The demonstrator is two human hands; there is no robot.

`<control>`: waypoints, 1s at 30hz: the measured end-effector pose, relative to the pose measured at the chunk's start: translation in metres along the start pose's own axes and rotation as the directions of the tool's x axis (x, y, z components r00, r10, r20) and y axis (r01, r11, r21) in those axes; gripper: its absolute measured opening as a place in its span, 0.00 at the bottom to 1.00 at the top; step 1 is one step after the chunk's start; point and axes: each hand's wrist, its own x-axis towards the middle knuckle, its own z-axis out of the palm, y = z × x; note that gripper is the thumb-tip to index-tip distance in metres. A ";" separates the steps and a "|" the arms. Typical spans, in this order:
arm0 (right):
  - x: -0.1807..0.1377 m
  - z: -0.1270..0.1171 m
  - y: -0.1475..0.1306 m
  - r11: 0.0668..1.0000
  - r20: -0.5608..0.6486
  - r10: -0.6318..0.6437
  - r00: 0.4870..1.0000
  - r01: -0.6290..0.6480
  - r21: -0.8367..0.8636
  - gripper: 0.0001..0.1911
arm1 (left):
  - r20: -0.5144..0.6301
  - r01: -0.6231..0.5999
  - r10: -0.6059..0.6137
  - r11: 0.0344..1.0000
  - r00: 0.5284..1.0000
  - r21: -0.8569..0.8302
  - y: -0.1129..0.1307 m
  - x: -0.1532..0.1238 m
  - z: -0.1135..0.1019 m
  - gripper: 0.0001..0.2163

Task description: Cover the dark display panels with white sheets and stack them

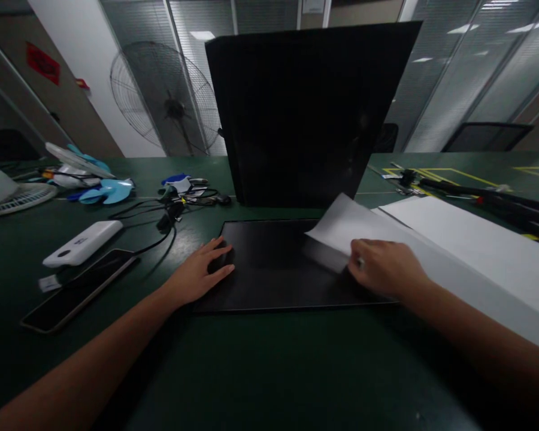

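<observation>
A flat black panel (273, 263) lies on the green table (269, 371) in front of me. My left hand (200, 272) rests flat on its left edge, fingers stretched out. My right hand (384, 269) is closed on the corner of a white sheet (345, 227) that lies over the panel's right side; a ring shows on one finger. Behind the panel a large black board (305, 114) stands upright, leaning a little.
A stack of white sheets (476, 245) lies to the right. At left lie a dark phone (78, 290), a white power bank (83, 242), tangled cables (170, 212), blue fan blades (103, 191) and a white fan grille (18, 200). A black tripod (498, 200) lies far right. A standing fan (166, 99) is behind.
</observation>
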 end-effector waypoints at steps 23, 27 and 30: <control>0.012 0.035 0.067 0.930 0.102 0.344 0.934 -0.353 0.104 0.38 | -0.012 -0.053 0.051 0.988 0.999 -0.147 -0.010 0.002 0.001 0.29; 0.008 0.025 0.081 0.879 0.189 0.468 0.863 -0.476 -0.001 0.38 | 0.030 -0.087 0.090 0.992 0.996 -0.088 -0.011 0.002 0.002 0.26; 0.007 0.016 0.074 0.860 0.197 0.509 0.838 -0.507 -0.062 0.38 | 0.055 -0.097 0.099 0.995 0.994 -0.028 -0.009 0.002 0.001 0.25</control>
